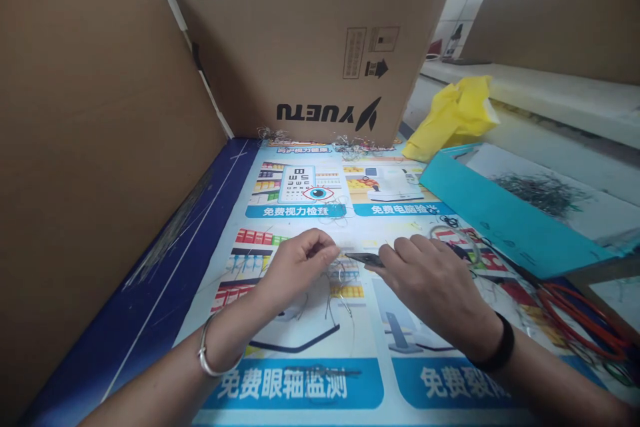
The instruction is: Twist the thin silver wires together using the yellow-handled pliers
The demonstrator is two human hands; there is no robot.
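Note:
My left hand is closed in a pinch, thumb against forefinger, at the middle of the printed sheet. Thin wire shows just below its fingertips, looping and trailing downward; how much of it is in the pinch is partly hidden. My right hand is wrapped around dark needle-nose pliers, whose handles are covered by the palm. Their narrow tip points left, close to the left fingertips. Whether the tip touches the wire cannot be made out.
Cardboard panels stand behind and to the left. Wire scraps lie along the back. A turquoise box lid with a pile of dark wire pieces is at right, near a yellow bag and orange-handled scissors.

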